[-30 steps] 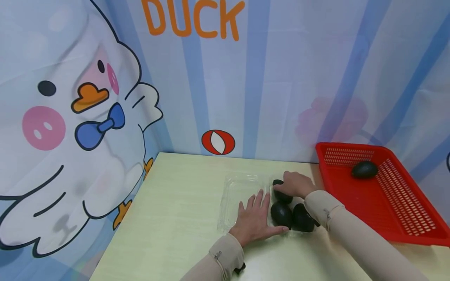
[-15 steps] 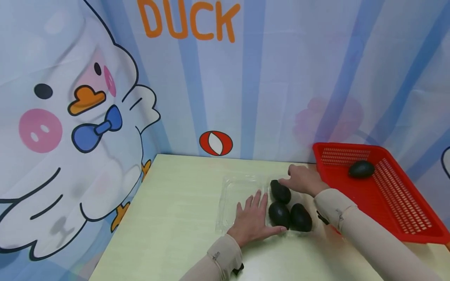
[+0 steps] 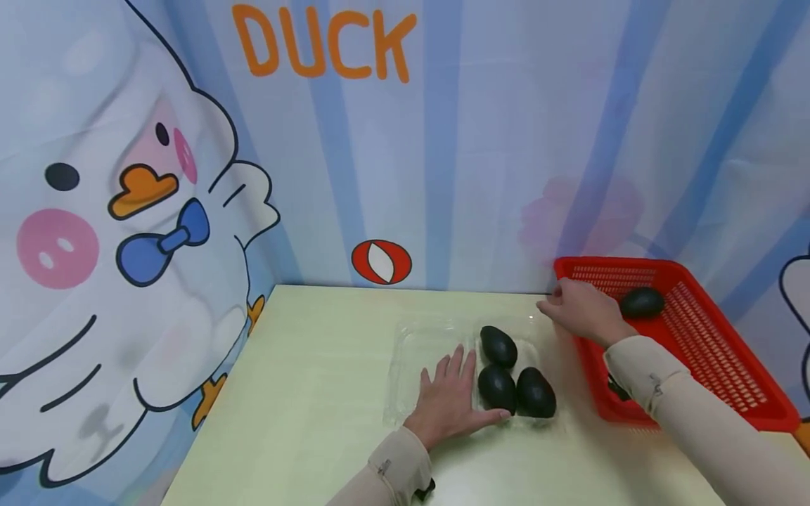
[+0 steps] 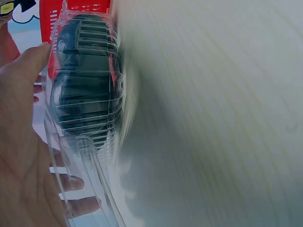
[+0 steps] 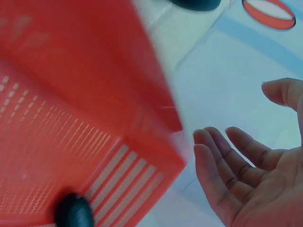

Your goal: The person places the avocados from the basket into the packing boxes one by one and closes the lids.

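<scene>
Three dark avocados, one at the back (image 3: 498, 346), one at the front left (image 3: 497, 388) and one at the front right (image 3: 536, 393), lie in one half of a clear plastic clamshell box (image 3: 405, 365). My left hand (image 3: 446, 400) rests with spread fingers on the box's middle, its thumb along the front edge by the avocados. In the left wrist view the ribbed box wall (image 4: 87, 80) shows avocados behind it. My right hand (image 3: 585, 309) hangs over the near left rim of a red basket (image 3: 683, 337); in the right wrist view its fingers (image 5: 241, 165) are loosely bent and hold nothing.
One more avocado (image 3: 642, 302) lies in the back of the red basket, which stands to the right of the box. A pale wooden table (image 3: 304, 393) carries everything. Behind it hangs a blue cloth (image 3: 481, 140) with a printed duck.
My right hand has let go of the back avocado in the box and moved right to the basket. The left hand stays on the box. The head view has shifted slightly.
</scene>
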`<act>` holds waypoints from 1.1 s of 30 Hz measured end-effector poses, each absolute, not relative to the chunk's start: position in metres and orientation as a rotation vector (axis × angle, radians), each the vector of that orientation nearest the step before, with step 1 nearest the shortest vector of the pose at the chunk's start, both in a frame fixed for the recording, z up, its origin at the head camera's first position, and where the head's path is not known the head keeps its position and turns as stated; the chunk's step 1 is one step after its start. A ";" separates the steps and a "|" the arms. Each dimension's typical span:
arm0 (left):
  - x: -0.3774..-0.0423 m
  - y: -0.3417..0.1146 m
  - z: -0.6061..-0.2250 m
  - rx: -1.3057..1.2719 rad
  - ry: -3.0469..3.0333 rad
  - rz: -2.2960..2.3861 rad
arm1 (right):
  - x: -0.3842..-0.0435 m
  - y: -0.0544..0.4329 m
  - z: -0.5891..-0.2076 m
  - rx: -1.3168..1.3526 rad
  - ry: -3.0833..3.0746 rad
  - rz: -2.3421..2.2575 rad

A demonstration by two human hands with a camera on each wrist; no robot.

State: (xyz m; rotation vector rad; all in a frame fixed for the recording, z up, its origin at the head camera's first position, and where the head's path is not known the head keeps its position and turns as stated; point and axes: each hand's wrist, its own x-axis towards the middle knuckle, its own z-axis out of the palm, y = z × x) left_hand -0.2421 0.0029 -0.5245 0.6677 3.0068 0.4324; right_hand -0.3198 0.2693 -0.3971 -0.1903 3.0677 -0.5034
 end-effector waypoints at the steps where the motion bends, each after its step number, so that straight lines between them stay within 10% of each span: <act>1: -0.242 0.002 -0.525 0.665 3.010 0.434 | -0.321 0.274 -0.397 -0.182 3.077 -0.512; 33: -0.241 0.005 -0.523 0.686 3.014 0.443 | -0.340 0.388 -0.428 0.051 3.235 -0.327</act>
